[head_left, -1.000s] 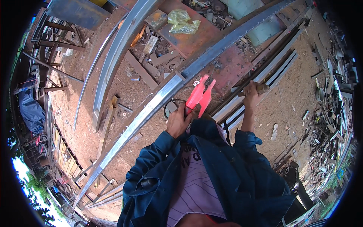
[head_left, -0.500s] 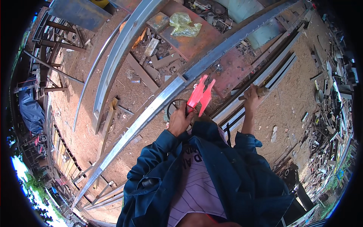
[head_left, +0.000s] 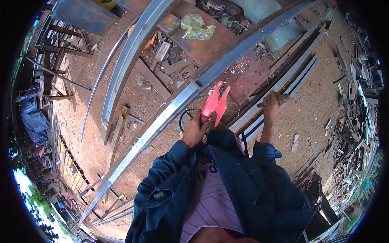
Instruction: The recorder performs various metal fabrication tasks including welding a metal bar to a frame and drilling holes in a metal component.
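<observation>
Left hand (head_left: pixel 193 130) grips a red tool (head_left: pixel 215 103) at the long steel beam (head_left: pixel 162 119); right hand (head_left: pixel 272 104) is clenched on a handle (head_left: pixel 279 98). Sparks (head_left: pixel 239 69) fly farther along; work looks midway.

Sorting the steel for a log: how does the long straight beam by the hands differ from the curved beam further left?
The straight beam runs diagonally past the left hand and its red tool; the curved beam lies apart, untouched. The straight beam is narrower and longer; the curved beam broader, bowed. Both are grey metal.
</observation>
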